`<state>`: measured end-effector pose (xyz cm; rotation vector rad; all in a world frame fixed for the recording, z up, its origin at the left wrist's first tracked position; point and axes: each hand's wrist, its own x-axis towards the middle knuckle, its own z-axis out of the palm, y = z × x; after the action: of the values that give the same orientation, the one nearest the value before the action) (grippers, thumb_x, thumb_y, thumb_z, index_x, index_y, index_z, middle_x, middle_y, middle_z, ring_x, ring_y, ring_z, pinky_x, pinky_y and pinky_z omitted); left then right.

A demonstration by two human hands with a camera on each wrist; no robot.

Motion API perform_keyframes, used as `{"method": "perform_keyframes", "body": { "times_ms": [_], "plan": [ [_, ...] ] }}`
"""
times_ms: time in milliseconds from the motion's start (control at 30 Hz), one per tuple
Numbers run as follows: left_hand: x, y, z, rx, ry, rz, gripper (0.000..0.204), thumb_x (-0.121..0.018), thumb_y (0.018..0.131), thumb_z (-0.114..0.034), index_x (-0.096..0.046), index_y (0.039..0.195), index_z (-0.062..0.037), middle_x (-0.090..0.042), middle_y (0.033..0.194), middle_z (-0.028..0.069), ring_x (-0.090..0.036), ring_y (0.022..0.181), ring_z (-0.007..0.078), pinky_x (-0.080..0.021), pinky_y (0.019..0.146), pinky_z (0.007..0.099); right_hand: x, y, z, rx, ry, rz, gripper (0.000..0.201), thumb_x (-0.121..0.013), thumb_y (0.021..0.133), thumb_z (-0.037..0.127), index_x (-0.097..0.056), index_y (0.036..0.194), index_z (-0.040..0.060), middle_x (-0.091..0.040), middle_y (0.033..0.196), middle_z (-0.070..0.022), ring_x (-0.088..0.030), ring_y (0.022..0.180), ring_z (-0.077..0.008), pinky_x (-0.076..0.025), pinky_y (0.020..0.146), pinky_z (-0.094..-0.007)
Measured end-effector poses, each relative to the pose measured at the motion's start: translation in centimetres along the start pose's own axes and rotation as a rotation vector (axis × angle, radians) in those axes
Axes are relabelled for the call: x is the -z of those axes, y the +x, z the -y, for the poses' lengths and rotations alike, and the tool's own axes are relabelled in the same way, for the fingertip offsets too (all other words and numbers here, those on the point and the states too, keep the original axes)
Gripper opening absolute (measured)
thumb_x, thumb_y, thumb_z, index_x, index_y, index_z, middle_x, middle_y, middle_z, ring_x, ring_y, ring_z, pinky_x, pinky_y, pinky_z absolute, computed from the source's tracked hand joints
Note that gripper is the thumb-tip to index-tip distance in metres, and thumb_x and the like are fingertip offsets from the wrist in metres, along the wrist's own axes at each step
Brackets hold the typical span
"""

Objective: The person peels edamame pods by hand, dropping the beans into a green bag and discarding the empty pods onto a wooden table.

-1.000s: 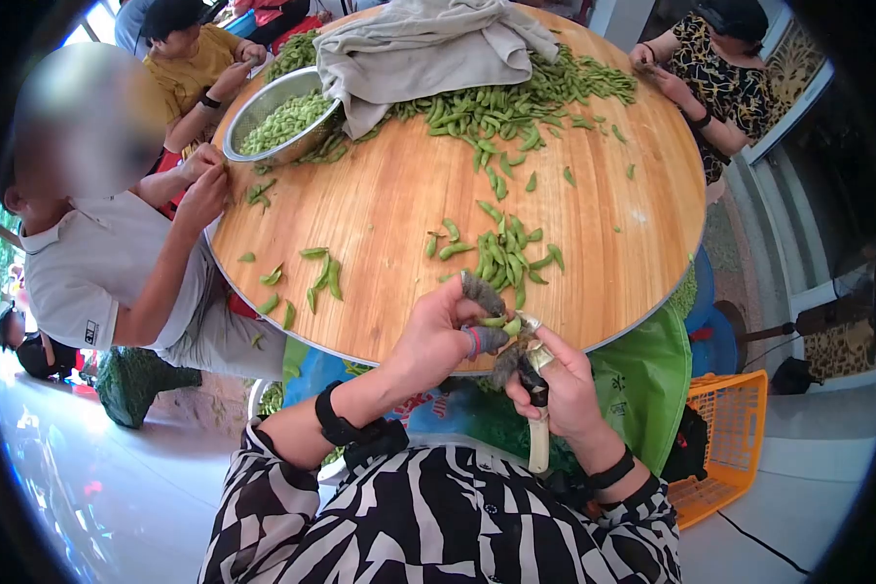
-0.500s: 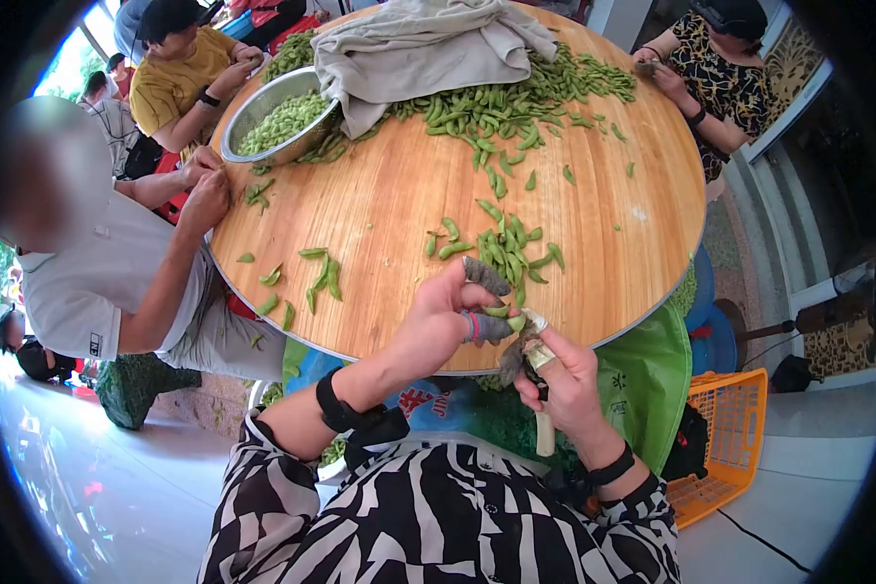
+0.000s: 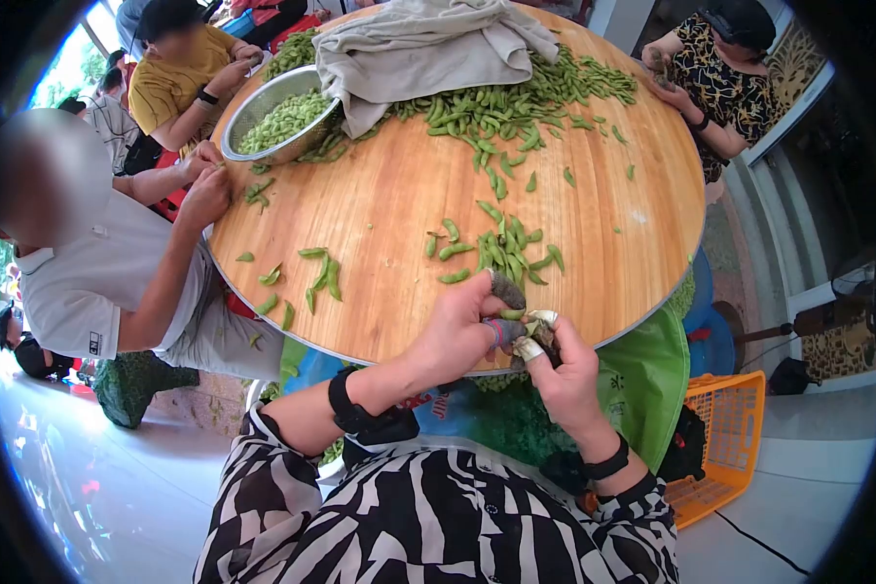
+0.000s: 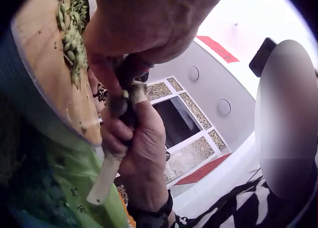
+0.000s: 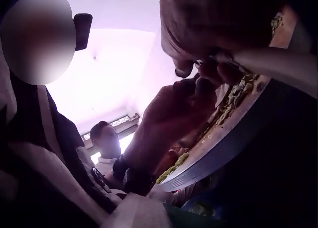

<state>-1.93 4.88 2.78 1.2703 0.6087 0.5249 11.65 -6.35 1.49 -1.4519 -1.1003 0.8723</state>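
Note:
At the near edge of the table, my left hand [image 3: 453, 331] pinches a green soybean pod [image 3: 513, 314] between thumb and finger, both in dark grey finger covers. My right hand [image 3: 569, 380], with pale wraps on its fingers, meets it at the pod. In its grip is a tool with a pale handle [image 4: 105, 181] that has a small hole at its end; the working end is hidden among the fingers. Just beyond the hands lies a small heap of pods [image 3: 506, 243].
A larger pile of pods [image 3: 477, 112] lies partly under a grey cloth [image 3: 428, 58]. Beside it stands a metal colander [image 3: 238, 117] of green beans. Three people sit around the round table [image 3: 389, 214]. An orange crate [image 3: 725, 438] is on the floor at right.
Both hands stay together at the table edge. The right hand has turned, so the pale handle no longer shows in the head view. The left hand has shifted slightly right.

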Motion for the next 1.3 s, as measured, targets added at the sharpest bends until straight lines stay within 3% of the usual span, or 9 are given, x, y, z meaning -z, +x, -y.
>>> {"method": "perform_keyframes", "body": {
  "times_ms": [100,400,467,600,667,800,867,1100,1300],
  "plan": [
    [0.3,0.1,-0.8,0.103,0.059,0.069,0.033,-0.054,0.082,0.01,-0.053,0.112,-0.0019,-0.067,0.092,0.0055,-0.06,0.076,0.009,-0.047,0.057,0.0217,-0.3,-0.1,0.4,-0.047,0.112,-0.015,0.025,-0.056,0.084,-0.004,-0.053,0.109,-0.0033,-0.063,0.091,-0.0061,-0.056,0.079,-0.008,-0.047,0.071,-0.024],
    [2.7,1.0,-0.4,-0.194,0.459,-0.049,0.021,-0.059,0.079,0.011,-0.061,0.095,-0.0012,-0.067,0.09,0.0036,-0.061,0.077,0.0109,-0.049,0.064,0.0276,2.2,-1.0,2.2,-0.045,-0.239,0.251,0.026,-0.062,0.077,0.005,-0.058,0.102,-0.0016,-0.06,0.073,-0.0104,-0.054,0.063,-0.0132,-0.046,0.062,-0.0279],
    [3.5,1.0,-1.2,-0.49,1.083,-0.075,0.02,-0.063,0.079,0.006,-0.063,0.097,-0.0027,-0.066,0.087,0.0069,-0.062,0.077,0.0127,-0.049,0.066,0.0284,2.5,-1.9,1.6,-0.072,-0.212,0.269,0.024,-0.062,0.078,0.006,-0.058,0.1,-0.0015,-0.055,0.066,-0.0122,-0.053,0.058,-0.0154,-0.045,0.059,-0.0287],
    [3.6,1.4,-1.0,-0.563,1.098,-0.156,0.019,-0.068,0.078,0.001,-0.066,0.096,-0.0039,-0.064,0.083,0.0124,-0.063,0.075,0.016,-0.049,0.067,0.0284,2.8,-2.4,-0.5,-0.119,-0.179,0.265,0.023,-0.061,0.079,0.004,-0.057,0.101,-0.0021,-0.058,0.071,-0.0125,-0.053,0.062,-0.0144,-0.045,0.061,-0.0281],
    [2.6,0.4,-1.5,-0.255,0.634,-0.027,0.018,-0.071,0.075,-0.003,-0.066,0.093,-0.0029,-0.063,0.079,0.0147,-0.061,0.07,0.0186,-0.048,0.065,0.0298,2.4,-2.4,-0.2,-0.099,-0.1,0.221,0.022,-0.06,0.08,0.004,-0.057,0.101,-0.0022,-0.059,0.073,-0.0124,-0.054,0.063,-0.0139,-0.045,0.062,-0.028],
    [0.5,-1.3,-1.4,-0.267,0.685,0.087,0.016,-0.069,0.075,-0.001,-0.066,0.091,-0.0008,-0.062,0.073,0.0142,-0.06,0.067,0.0188,-0.049,0.063,0.0302,1.1,-1.7,1.3,-0.109,-0.026,0.067,0.02,-0.063,0.081,0.003,-0.057,0.099,-0.0021,-0.059,0.074,-0.0088,-0.052,0.066,-0.0103,-0.045,0.062,-0.0271],
    [0.1,-1.5,-1.2,-0.001,0.602,0.121,0.016,-0.065,0.076,0.0,-0.065,0.093,0.0008,-0.061,0.071,0.0154,-0.059,0.065,0.0205,-0.049,0.062,0.0314,0.8,-1.5,1.3,-0.038,-0.017,-0.007,0.019,-0.064,0.081,0.002,-0.057,0.099,-0.0019,-0.059,0.074,-0.0074,-0.051,0.066,-0.009,-0.044,0.061,-0.0268],
    [0.2,-1.6,-0.2,-0.23,0.717,0.19,0.023,-0.06,0.082,-0.002,-0.063,0.104,-0.0007,-0.064,0.076,0.011,-0.056,0.065,0.0146,-0.048,0.064,0.0304,1.2,-1.1,0.8,-0.015,-0.143,-0.002,0.013,-0.064,0.08,0.002,-0.056,0.091,-0.0017,-0.058,0.072,-0.0092,-0.05,0.061,-0.0124,-0.044,0.059,-0.0279],
    [0.0,-1.5,0.1,0.228,0.069,0.21,0.024,-0.057,0.085,-0.003,-0.064,0.109,-0.001,-0.063,0.077,0.0052,-0.055,0.068,0.0108,-0.044,0.059,0.0272,1.0,-1.0,0.8,0.0,-0.145,-0.002,0.008,-0.06,0.082,0.003,-0.056,0.087,-0.0014,-0.053,0.068,-0.0027,-0.046,0.055,-0.0099,-0.038,0.051,-0.0251]
  ]
}}
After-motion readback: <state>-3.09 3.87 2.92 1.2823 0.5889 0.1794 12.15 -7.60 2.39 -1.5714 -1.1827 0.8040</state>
